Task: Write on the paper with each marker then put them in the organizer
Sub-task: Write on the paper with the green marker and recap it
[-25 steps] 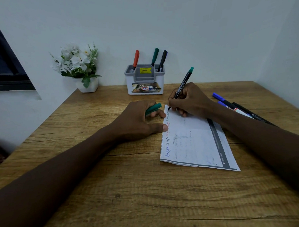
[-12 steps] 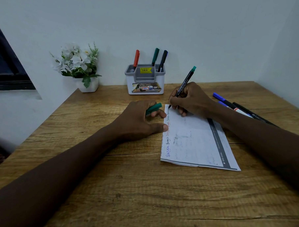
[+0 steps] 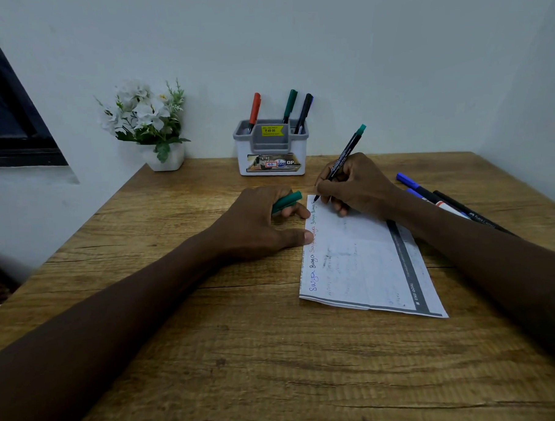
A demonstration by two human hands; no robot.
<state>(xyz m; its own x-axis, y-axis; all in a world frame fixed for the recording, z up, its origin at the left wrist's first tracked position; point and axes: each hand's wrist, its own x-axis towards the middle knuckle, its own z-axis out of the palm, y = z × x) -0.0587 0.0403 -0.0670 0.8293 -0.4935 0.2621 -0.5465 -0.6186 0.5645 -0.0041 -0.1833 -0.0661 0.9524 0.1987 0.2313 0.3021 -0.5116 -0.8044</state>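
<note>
The green marker (image 3: 344, 158) has been advanced slightly up the paper (image 3: 361, 264), pinched by the right hand (image 3: 354, 188). The cap (image 3: 287, 202), apparently its own, is gripped by the left hand (image 3: 257, 224) for recapping.

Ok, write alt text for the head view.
The right hand writes with a green marker at the paper's far corner while the left hand holds a green cap. Three markers stand in the organizer; loose markers lie at right.

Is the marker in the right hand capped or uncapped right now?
Uncapped: the marker has its bare tip at the paper, and the left hand grips a green cap.
</note>
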